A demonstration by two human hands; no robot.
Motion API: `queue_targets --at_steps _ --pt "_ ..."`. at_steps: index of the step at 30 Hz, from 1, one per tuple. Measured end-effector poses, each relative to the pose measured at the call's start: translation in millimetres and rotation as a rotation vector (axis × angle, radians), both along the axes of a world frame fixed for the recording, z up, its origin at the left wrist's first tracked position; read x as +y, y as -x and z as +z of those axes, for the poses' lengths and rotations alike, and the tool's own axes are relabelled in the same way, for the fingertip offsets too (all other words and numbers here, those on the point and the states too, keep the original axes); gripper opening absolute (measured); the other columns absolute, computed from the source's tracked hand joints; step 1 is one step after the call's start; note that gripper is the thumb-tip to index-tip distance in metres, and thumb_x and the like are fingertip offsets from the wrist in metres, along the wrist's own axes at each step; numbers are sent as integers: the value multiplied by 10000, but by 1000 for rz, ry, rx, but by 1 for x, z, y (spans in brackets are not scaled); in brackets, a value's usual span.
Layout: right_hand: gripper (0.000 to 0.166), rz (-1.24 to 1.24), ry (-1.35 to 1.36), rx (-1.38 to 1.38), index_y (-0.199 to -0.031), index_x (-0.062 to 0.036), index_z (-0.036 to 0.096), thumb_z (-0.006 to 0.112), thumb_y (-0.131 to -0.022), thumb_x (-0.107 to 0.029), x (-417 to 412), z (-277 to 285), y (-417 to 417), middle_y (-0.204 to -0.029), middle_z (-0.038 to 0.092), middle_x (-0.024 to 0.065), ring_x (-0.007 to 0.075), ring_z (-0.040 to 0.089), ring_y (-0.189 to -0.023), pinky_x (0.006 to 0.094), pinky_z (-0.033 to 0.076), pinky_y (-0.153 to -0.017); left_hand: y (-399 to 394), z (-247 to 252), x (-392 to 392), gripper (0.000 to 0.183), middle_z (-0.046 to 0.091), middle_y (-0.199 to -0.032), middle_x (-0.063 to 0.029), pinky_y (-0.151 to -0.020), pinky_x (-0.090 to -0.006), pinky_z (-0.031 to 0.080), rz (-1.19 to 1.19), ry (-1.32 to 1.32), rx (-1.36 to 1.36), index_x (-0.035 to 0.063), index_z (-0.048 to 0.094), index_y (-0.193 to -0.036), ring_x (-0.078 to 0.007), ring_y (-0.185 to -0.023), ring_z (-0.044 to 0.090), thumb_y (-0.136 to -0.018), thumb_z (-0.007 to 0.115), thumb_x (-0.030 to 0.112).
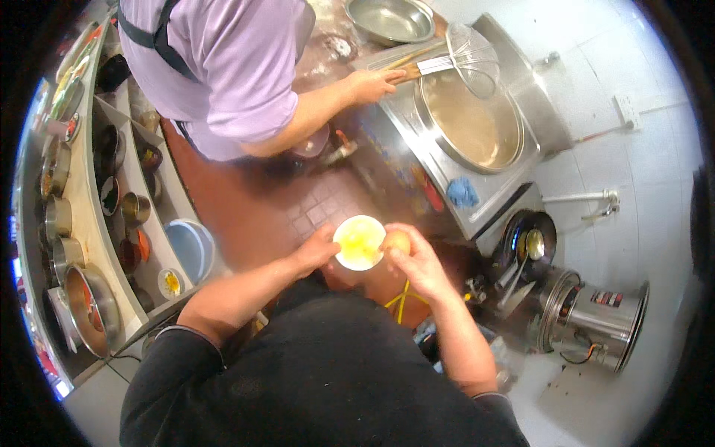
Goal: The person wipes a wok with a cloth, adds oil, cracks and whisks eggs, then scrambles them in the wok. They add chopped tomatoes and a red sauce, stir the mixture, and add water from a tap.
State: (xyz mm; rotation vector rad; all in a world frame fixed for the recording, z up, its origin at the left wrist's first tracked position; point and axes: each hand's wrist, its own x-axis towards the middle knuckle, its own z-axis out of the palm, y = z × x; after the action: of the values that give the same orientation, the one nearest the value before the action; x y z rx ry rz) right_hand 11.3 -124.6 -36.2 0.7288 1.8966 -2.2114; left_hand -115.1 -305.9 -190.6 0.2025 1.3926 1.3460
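Observation:
A small white bowl (357, 218) is held out in front of my dark top, over the floor. My left hand (316, 251) grips its left side, with the thumb at the rim. Inside lies yellow and pale liquid that looks like raw egg (358, 244). Against the right side of the bowl, my right hand (418, 261) holds a light-brown egg (399, 241) between thumb and fingers. The fingers partly cover the egg, so I cannot tell whether its shell is cracked.
A co-worker's hand (371, 85) holds a wire strainer (475, 61) over a large pot (475, 123) of cloudy liquid. A blue cloth (462, 192) lies on the steel stove. At right sits a wok (513, 223) with ladles. Shelves (162, 167) at left hold bowls and a bucket (190, 251).

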Motion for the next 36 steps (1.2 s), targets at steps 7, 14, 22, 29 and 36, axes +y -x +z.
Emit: queue_targets --at_steps 7,14,22,29,36 --pt "363 -153 582 97 -1258 -91 450 508 -951 -275 33 -44 37 -968 607 121 184 563 -684 273 464 -572 27 39 -40 333 568 -993 -99 -481 -239 467 242 74 -66 -5 445 -1141 -135 -686 547 -816 502 45" --pt "420 162 425 -470 -1212 -91 479 624 -890 -319 71 -175 131 -941 588 36 156 618 -806 266 481 -577 18 44 -70 383 599 -1030 -81 -494 -243 494 591 138 -86 39 458 -1192 -148 -725 597 -811 502 40" --pt "248 416 -1058 243 -978 -40 667 540 -797 -152 155 -161 292 -1015 635 205 382 619 -892 459 498 -787 0 79 -28 450 603 -987 -65 -432 -222 479 1011 227 -157 52 440 -1253 -121 -588 562 -805 481 35" --pt "285 808 -1643 126 -1116 -29 516 459 -864 -149 259 -176 372 -1073 532 203 366 622 -847 471 527 -742 4 82 1 394 609 -946 -99 -446 -207 478 1076 148 -189 15 444 -1213 -137 -546 556 -820 469 6" --pt "164 588 -1629 278 -940 -6 587 478 -880 -114 253 -100 321 -974 566 172 334 617 -818 416 529 -744 34 89 13 332 603 -879 -104 -452 -236 489 1057 101 -190 24 451 -1142 -144 -541 552 -812 472 -11"
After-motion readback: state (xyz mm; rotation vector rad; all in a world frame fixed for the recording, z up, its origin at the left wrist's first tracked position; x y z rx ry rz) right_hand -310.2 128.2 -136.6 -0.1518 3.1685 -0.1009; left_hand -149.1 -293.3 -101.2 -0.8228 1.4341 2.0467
